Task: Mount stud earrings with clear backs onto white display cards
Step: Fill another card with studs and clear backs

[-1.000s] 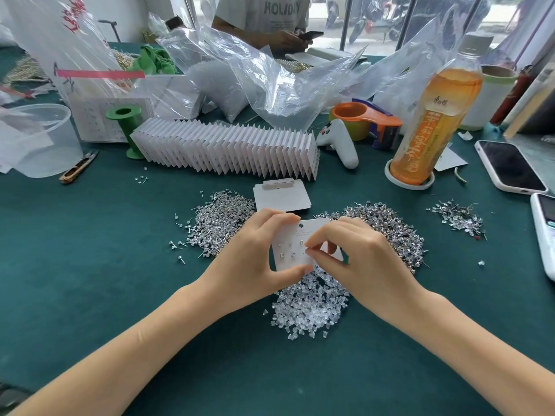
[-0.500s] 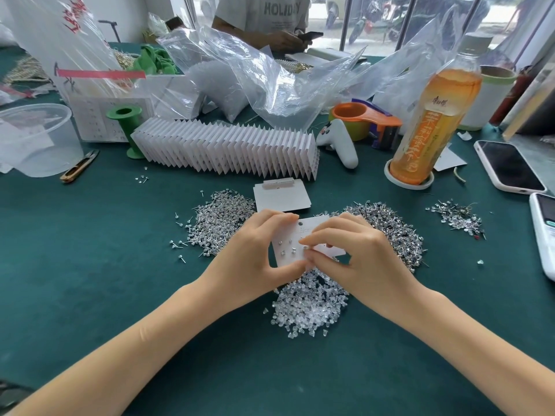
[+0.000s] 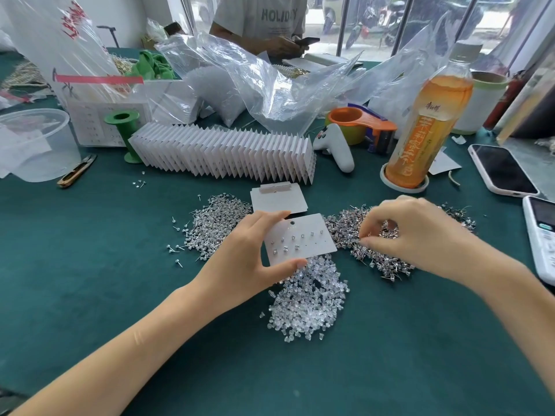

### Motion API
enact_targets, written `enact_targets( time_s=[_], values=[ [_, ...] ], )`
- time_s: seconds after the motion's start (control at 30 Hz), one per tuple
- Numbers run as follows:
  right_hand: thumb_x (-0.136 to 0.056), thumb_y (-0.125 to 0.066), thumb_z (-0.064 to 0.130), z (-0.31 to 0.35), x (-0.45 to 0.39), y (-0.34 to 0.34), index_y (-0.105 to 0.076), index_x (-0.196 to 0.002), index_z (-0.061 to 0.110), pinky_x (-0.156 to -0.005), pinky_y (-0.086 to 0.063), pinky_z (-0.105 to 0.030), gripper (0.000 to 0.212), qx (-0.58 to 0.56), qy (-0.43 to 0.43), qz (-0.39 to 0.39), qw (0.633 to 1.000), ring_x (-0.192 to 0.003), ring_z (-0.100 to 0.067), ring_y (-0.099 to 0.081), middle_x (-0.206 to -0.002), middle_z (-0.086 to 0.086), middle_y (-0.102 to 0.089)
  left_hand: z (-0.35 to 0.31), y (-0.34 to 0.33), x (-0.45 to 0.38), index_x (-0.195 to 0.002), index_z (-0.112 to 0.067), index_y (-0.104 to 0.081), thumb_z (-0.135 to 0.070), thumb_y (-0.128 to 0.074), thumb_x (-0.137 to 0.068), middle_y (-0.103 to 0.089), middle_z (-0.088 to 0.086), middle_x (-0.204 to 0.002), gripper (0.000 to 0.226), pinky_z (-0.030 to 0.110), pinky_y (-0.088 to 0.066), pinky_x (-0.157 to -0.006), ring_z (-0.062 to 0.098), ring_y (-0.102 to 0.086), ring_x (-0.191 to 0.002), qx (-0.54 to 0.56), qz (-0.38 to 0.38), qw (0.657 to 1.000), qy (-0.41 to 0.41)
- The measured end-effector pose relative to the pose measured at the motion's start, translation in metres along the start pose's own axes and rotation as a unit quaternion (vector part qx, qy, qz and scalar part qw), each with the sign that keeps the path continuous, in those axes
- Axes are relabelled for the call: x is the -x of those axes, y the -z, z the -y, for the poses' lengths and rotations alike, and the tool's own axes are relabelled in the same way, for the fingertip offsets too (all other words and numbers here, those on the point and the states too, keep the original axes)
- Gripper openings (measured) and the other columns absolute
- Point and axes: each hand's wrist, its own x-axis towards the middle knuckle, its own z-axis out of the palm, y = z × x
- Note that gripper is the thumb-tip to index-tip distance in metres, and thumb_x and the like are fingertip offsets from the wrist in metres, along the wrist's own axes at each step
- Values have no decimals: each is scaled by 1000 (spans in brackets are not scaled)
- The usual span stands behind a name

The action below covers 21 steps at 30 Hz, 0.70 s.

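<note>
My left hand [image 3: 243, 259] grips a white display card [image 3: 309, 240] by its left edge, thumb under the lower edge; several small studs sit in its holes. My right hand [image 3: 417, 235] is over the right pile of stud earrings [image 3: 345, 229], fingertips curled down into it and pinching at the studs. A second pile of studs [image 3: 214, 223] lies left of the card. A heap of clear backs [image 3: 309, 301] lies below the card. A blank card with a clip [image 3: 277, 199] rests flat behind.
A long row of filled cards [image 3: 222, 154] stands behind, with a green spool [image 3: 123, 127], plastic bags [image 3: 255, 85], a tea bottle [image 3: 426, 127], tape dispenser [image 3: 363, 124], two phones [image 3: 501, 171] and a clear tub [image 3: 33, 142]. Another person sits across the table.
My right hand left the card and moved right to the stud pile. The left hand keeps holding the card, now fully uncovered.
</note>
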Motion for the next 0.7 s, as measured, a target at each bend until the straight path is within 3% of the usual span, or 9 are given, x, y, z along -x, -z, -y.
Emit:
enact_targets(
  time_s=[0.1, 0.2, 0.37, 0.53, 0.7],
  values=[
    [-81, -70, 39, 2, 0, -6, -66, -77, 35, -71, -29, -22, 7, 76, 2, 69, 995, -82, 0, -46, -78, 18, -61, 0, 0, 0, -139, -23, -41, -71, -54, -67, -48, -14, -128, 87, 30, -44, -102, -7, -38, -116, 2, -7, 1000, -1],
    [-81, -68, 47, 2, -2, -10, -65, -77, 34, -77, -28, -26, 14, 112, -8, 90, 990, -86, -2, -49, -80, 17, -61, 1, 0, 0, -138, -25, -41, -69, -56, -68, -46, -19, -124, 84, 31, -45, -101, -9, -39, -115, 4, -9, 1000, -2],
    [-83, -63, 54, 3, -2, -15, -65, -80, 32, -78, -28, -27, 21, 177, -6, 64, 982, -87, -6, -45, -74, 19, -50, 1, 0, 0, -137, -26, -41, -68, -56, -70, -45, -20, -122, 81, 32, -48, -97, -11, -37, -112, -9, -8, 1000, -10],
    [-82, -64, 51, 7, -3, -18, -50, -76, 35, -72, -24, -27, 22, 143, -3, 9, 990, -80, -7, -42, -73, 15, -51, 2, 0, 1, -137, -27, -42, -68, -56, -70, -44, -21, -122, 80, 28, -45, -98, -14, -35, -112, -4, -9, 1000, -11],
    [-87, -62, 42, 5, -3, -25, -53, -79, 36, -75, -26, -26, 14, 117, 11, -4, 993, -89, -7, -47, -80, 14, -55, 2, 1, 1, -137, -27, -42, -68, -57, -70, -46, -20, -124, 80, 28, -43, -101, -10, -37, -115, -3, -11, 1000, -9]
  ],
)
